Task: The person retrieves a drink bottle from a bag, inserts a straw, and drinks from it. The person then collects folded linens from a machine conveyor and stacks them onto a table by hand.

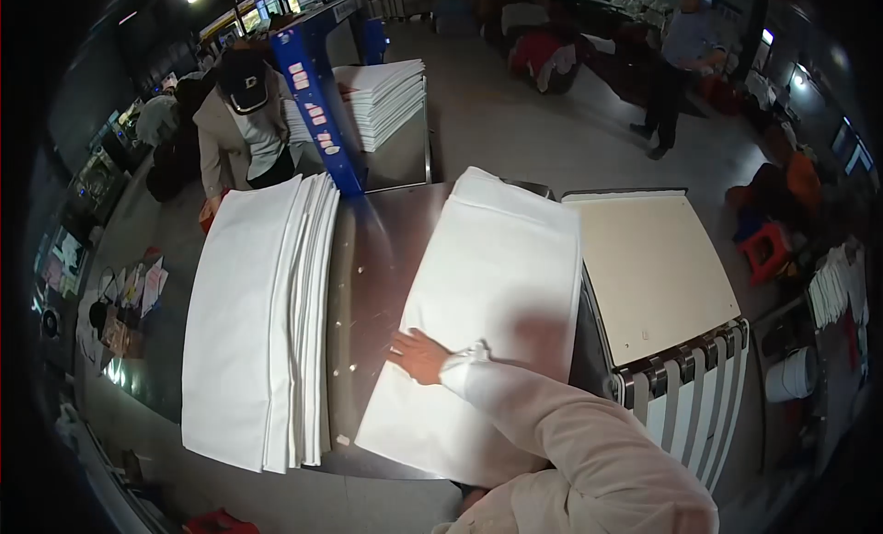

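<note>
My right hand (418, 356) lies flat with its fingers spread on a folded white cloth (497, 249). This cloth rests at a slant on the metal table (372, 258). Near the bottom edge, a small bit of skin, seemingly my left hand (473, 498), shows between the cloth and a pale sleeve. Its fingers are hidden. To the left, a stack of folded white cloths (244, 322) lies lengthwise on the table.
Right of the cloth stand a beige board (648, 267) and a machine with white belts (685, 405). A blue post (317, 111) rises behind the table, near another cloth stack (391, 97). One person (244, 120) is at the back left, another (681, 65) at the back right.
</note>
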### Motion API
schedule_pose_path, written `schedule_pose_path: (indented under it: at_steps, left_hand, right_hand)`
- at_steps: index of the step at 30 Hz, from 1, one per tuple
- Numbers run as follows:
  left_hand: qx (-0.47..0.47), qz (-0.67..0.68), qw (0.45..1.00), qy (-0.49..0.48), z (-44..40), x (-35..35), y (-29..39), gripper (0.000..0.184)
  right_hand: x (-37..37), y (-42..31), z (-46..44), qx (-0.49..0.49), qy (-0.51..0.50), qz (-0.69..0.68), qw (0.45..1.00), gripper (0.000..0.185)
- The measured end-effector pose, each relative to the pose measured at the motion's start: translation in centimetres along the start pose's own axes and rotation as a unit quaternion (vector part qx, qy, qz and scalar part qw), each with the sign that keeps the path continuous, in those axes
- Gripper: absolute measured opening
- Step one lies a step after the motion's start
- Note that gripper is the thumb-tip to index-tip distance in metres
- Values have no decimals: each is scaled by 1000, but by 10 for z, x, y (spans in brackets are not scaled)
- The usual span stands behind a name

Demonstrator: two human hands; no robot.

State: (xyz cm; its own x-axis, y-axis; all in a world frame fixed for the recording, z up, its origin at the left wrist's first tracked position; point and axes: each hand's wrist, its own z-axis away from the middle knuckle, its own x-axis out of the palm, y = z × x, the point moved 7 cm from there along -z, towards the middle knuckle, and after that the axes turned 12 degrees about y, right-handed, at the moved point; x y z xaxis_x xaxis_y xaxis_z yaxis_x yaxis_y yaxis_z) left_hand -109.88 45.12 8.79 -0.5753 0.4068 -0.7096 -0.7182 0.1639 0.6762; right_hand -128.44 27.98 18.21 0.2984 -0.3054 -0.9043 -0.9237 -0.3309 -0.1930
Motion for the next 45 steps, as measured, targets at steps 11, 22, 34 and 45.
schedule_pose_path:
  at_steps: [11,22,34,45]
  left_hand:
    - [107,-24,988,113,-124,-108,-24,38]
    - [89,40,994,-54,-78,-102,16,42]
    - [179,391,864,-262,-69,-300,216,26]
    - [332,376,859,-107,-127,-580,27,18]
  right_hand:
    - [-68,-9,221,481,124,262,827,48]
    - [-100,-22,290,624,177,192,737,46]
    - [-49,19,276,734,319,-431,417,54]
    - [-103,-50,-139,434,461,-244,735,32]
